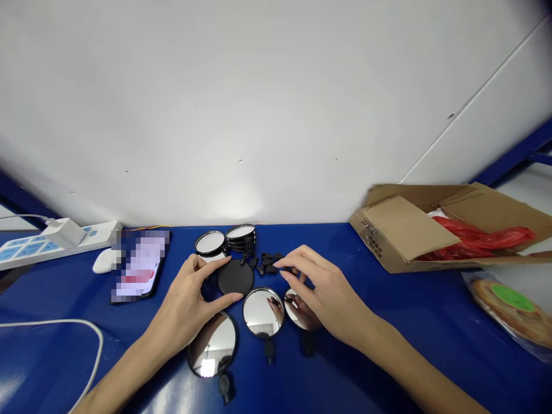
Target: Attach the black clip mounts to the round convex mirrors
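Note:
My left hand (190, 302) grips a round black mirror (235, 278) lying face down on the blue table (388, 328), thumb on its far rim and forefinger on its near rim. My right hand (321, 287) reaches over a heap of small black parts (268, 261), fingertips pinched on one that I cannot make out. Three finished round mirrors lie face up in a row close to me: one at the left (212, 345), one in the middle (263, 312), and one (295, 310) partly hidden under my right hand.
Stacks of round mirrors (225, 240) stand behind the parts. A phone (140, 264), a white mouse (102, 261) and a power strip (38, 241) lie at the left, with a white cable (86, 333). An open cardboard box (409, 230) with red plastic and a tape roll (511, 307) sit right.

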Demonstrator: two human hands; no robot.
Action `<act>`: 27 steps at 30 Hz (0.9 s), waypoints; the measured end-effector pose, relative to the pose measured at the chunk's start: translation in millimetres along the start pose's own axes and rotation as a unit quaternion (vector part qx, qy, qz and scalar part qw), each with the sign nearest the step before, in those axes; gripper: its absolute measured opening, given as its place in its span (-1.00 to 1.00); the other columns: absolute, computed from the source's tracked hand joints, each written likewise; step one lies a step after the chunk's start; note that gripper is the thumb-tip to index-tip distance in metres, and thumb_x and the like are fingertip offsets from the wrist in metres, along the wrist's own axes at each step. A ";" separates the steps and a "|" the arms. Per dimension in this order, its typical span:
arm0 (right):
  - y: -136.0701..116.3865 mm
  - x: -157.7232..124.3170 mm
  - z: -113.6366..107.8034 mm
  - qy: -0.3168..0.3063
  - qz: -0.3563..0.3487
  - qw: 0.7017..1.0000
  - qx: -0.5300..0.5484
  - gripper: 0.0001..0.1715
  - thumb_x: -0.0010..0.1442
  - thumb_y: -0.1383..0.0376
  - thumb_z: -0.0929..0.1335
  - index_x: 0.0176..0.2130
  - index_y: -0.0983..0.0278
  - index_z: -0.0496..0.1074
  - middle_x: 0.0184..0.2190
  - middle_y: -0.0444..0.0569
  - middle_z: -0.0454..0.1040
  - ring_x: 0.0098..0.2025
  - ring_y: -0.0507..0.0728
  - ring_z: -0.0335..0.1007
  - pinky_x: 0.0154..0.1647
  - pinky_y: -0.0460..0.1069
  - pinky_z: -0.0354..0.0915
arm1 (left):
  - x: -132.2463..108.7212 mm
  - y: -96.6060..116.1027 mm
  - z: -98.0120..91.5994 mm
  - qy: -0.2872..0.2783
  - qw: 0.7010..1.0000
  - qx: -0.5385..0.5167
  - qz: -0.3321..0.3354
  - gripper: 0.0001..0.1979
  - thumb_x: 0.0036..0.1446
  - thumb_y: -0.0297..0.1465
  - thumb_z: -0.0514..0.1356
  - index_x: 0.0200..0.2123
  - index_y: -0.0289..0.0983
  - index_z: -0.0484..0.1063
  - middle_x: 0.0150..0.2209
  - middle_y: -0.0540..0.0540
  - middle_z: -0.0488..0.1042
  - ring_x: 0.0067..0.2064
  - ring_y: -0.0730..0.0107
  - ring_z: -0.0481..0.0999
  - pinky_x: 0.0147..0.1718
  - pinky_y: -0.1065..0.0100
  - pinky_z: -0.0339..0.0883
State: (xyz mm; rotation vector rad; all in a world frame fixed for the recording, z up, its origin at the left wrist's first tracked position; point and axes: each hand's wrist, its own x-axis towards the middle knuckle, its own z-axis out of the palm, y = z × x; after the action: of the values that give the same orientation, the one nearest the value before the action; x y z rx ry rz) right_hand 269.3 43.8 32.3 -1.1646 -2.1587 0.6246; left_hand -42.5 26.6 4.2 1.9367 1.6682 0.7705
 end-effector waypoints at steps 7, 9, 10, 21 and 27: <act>-5.7 1.0 0.2 -0.016 0.023 0.999 0.021 -0.73 0.65 0.26 0.29 0.11 0.09 0.59 0.03 -0.04 0.53 -0.18 0.08 0.55 -0.07 0.04 0.52 | 3.5 4.0 -2.5 0.010 0.996 -0.078 -0.041 -0.34 0.02 -0.03 0.63 0.20 0.03 0.68 -0.05 -0.10 0.40 0.13 -0.16 0.42 0.18 -0.13 0.37; -7.4 1.6 -0.3 -0.022 0.034 0.998 0.038 -0.73 0.65 0.24 0.29 0.09 0.09 0.60 0.02 -0.04 0.53 -0.21 0.08 0.55 -0.12 0.04 0.52 | 5.1 5.9 -3.7 0.011 0.994 -0.098 -0.055 -0.35 -0.08 -0.09 0.67 0.11 -0.04 0.70 -0.04 -0.12 0.43 0.12 -0.16 0.41 0.17 -0.13 0.37; -8.0 1.8 -0.5 -0.022 0.039 0.998 0.043 -0.73 0.64 0.23 0.30 0.09 0.10 0.60 0.01 -0.03 0.54 -0.21 0.09 0.55 -0.13 0.05 0.53 | 5.7 6.8 -4.3 0.012 0.992 -0.111 -0.062 -0.37 -0.10 -0.12 0.67 0.06 -0.08 0.69 -0.04 -0.12 0.45 0.09 -0.13 0.43 0.13 -0.09 0.37; -11.9 -1.4 -5.7 -0.027 0.062 0.996 0.057 -0.66 0.58 0.32 0.27 0.11 0.07 0.60 0.08 -0.01 0.48 -0.12 0.12 0.55 -0.07 0.05 0.54 | -2.1 26.7 -20.3 -0.009 0.909 -0.397 -0.131 -0.62 0.30 -0.05 0.50 -0.02 -0.19 0.68 -0.01 -0.14 0.72 -0.01 0.18 0.66 -0.02 0.27 0.54; -15.6 -3.7 -3.9 -0.060 0.075 0.994 0.058 -0.56 0.57 0.39 0.14 -0.11 0.16 0.54 -0.15 -0.05 0.48 -0.28 0.11 0.47 -0.23 0.04 0.43 | -3.1 41.4 -30.0 0.018 0.763 -0.569 -0.307 -0.83 0.31 -0.23 0.42 -0.21 -0.22 0.70 -0.29 -0.09 0.61 -0.39 0.32 0.58 -0.41 0.33 0.60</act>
State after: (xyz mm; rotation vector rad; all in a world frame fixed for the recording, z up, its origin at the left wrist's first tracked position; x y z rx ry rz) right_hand 264.7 33.2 44.0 -1.2622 -2.1146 0.8948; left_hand -33.1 16.8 53.6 0.4852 1.1892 1.1343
